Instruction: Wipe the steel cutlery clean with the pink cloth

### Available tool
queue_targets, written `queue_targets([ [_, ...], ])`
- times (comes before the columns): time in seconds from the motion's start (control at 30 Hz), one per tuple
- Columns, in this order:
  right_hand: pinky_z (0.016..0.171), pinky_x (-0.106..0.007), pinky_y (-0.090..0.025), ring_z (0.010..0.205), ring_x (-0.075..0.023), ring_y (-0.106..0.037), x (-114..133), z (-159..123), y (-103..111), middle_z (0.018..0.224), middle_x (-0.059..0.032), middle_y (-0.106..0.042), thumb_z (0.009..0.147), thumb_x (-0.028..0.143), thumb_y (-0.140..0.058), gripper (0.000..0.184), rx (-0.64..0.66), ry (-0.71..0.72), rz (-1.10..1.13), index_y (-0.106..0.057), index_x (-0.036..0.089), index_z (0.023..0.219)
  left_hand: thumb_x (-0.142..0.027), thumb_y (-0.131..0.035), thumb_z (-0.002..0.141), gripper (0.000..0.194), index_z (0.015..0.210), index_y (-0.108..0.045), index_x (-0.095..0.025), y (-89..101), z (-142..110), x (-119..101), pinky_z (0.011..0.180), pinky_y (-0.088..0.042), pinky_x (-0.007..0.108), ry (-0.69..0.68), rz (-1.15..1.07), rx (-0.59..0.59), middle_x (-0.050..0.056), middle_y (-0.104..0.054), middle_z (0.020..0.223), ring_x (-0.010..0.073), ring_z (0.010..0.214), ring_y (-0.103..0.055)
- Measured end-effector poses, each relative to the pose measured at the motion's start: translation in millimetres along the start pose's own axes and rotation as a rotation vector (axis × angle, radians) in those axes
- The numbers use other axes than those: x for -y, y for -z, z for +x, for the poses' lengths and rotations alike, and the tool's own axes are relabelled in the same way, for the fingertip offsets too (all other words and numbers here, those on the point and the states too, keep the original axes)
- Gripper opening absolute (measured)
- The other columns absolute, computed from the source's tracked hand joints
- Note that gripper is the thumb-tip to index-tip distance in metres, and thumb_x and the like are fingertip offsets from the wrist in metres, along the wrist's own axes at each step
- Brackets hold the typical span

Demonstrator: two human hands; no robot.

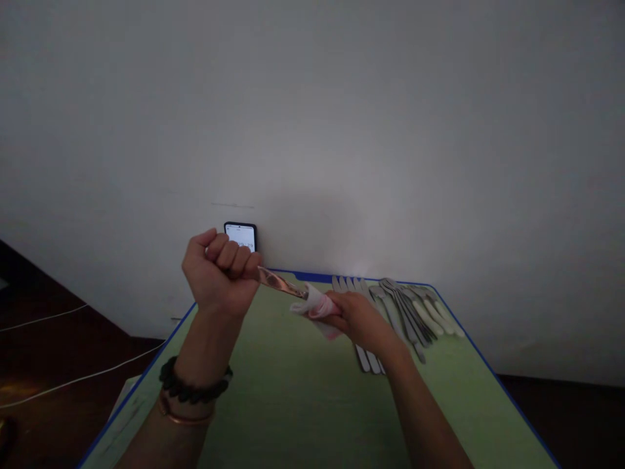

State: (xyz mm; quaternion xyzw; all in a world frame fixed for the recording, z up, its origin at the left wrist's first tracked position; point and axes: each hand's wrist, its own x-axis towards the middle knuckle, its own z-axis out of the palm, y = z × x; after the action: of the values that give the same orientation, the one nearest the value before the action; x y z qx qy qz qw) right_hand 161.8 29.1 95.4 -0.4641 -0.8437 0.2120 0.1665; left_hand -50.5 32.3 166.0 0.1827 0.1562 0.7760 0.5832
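My left hand is closed in a fist around one end of a shiny piece of metal cutlery. Its kind is unclear because both ends are covered. A white and pink cloth is wrapped about the other end, pinched in my right hand. The cutlery slants down from left to right above the green table. Just beyond my right hand lie several table knives side by side, partly hidden by it. Next to them are several spoons and other metal cutlery.
Several pieces of cutlery with cream handles lie near the table's right edge. A phone with a lit screen leans on the wall behind my left hand. A white cable runs at the left.
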Motion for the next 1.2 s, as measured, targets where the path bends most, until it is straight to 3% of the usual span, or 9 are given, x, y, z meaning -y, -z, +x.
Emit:
queue_targets([
  [0.2,0.058,-0.023,-0.032,0.066,-0.0152,-0.059,17,-10,16,0.073,-0.0019,-0.067,0.083,0.040,-0.059,0.022,0.052,-0.046,0.022,-0.066,0.019,0.082,-0.019,-0.030,0.087,0.040,0.056,-0.006,-0.020,-4.6,-5,-10,0.033,-0.015,0.023,-0.046,-0.015,0.006,-0.008,-0.003,0.042,0.0093,0.036,-0.002],
  [0.33,0.055,-0.023,-0.029,0.065,-0.0153,-0.058,44,-8,5,0.077,-0.0044,-0.068,0.082,0.027,-0.057,0.014,0.013,-0.038,-0.051,-0.060,0.018,0.092,-0.020,-0.030,0.087,0.039,0.054,-0.008,-0.019,-17.4,-22,7,0.035,-0.017,0.024,0.000,0.060,0.001,-0.007,-0.004,0.041,0.0098,0.037,-0.003],
  [0.43,0.053,-0.024,-0.029,0.062,-0.0157,-0.057,55,-3,-4,0.072,-0.0050,-0.067,0.083,0.034,-0.055,0.020,-0.019,-0.039,-0.063,-0.058,0.017,0.093,-0.019,-0.029,0.087,0.039,0.053,-0.009,-0.020,-25.3,-34,21,0.034,-0.016,0.025,0.051,0.086,-0.024,-0.007,-0.003,0.041,0.0101,0.037,-0.002],
  [0.6,0.056,-0.024,-0.030,0.063,-0.0161,-0.059,35,1,-8,0.066,-0.0043,-0.067,0.083,0.038,-0.056,0.021,-0.080,-0.073,-0.100,-0.062,0.018,0.082,-0.020,-0.033,0.086,0.040,0.054,-0.010,-0.020,-27.7,-37,13,0.033,-0.014,0.025,0.007,0.084,-0.040,-0.008,-0.001,0.041,0.0097,0.036,-0.001],
  [0.67,0.057,-0.023,-0.031,0.063,-0.0156,-0.060,19,0,-5,0.065,-0.0031,-0.067,0.083,0.036,-0.057,0.019,-0.060,-0.046,-0.089,-0.063,0.018,0.082,-0.019,-0.034,0.085,0.039,0.054,-0.010,-0.020,-25.9,-33,3,0.033,-0.013,0.025,-0.050,0.066,-0.043,-0.008,-0.002,0.041,0.0092,0.036,-0.001],
  [0.83,0.060,-0.022,-0.034,0.065,-0.0139,-0.061,-7,-8,9,0.071,-0.0018,-0.069,0.084,0.038,-0.058,0.021,-0.035,-0.010,0.020,-0.065,0.019,0.085,-0.019,-0.028,0.089,0.041,0.054,-0.008,-0.019,-18.6,-23,-11,0.034,-0.013,0.024,-0.040,0.006,-0.070,-0.007,-0.003,0.040,0.0084,0.037,0.000],
  [0.97,0.059,-0.022,-0.034,0.063,-0.0138,-0.059,-8,-15,20,0.072,-0.0019,-0.069,0.083,0.034,-0.059,0.017,-0.050,-0.026,0.003,-0.065,0.019,0.085,-0.022,-0.028,0.092,0.042,0.053,-0.016,-0.019,-14.5,-25,-11,0.038,-0.018,0.023,-0.063,-0.014,0.028,-0.007,-0.010,0.040,0.0069,0.036,-0.007],
  [1.1,0.055,-0.022,-0.031,0.060,-0.0133,-0.058,1,-17,21,0.068,-0.0013,-0.067,0.085,0.039,-0.055,0.021,-0.019,-0.066,-0.003,-0.064,0.020,0.084,-0.033,-0.030,0.089,0.033,0.059,-0.036,-0.019,-17.1,-31,-3,0.040,-0.027,0.022,-0.006,0.004,0.078,-0.007,-0.025,0.044,0.0066,0.038,-0.021],
  [1.2,0.054,-0.022,-0.030,0.058,-0.0133,-0.058,8,-15,17,0.068,-0.0020,-0.067,0.085,0.041,-0.054,0.023,0.020,-0.074,-0.033,-0.064,0.020,0.083,-0.039,-0.029,0.086,0.035,0.057,-0.035,-0.020,-18.2,-30,3,0.038,-0.024,0.023,0.056,0.059,0.092,-0.007,-0.017,0.042,0.0081,0.038,-0.016],
])
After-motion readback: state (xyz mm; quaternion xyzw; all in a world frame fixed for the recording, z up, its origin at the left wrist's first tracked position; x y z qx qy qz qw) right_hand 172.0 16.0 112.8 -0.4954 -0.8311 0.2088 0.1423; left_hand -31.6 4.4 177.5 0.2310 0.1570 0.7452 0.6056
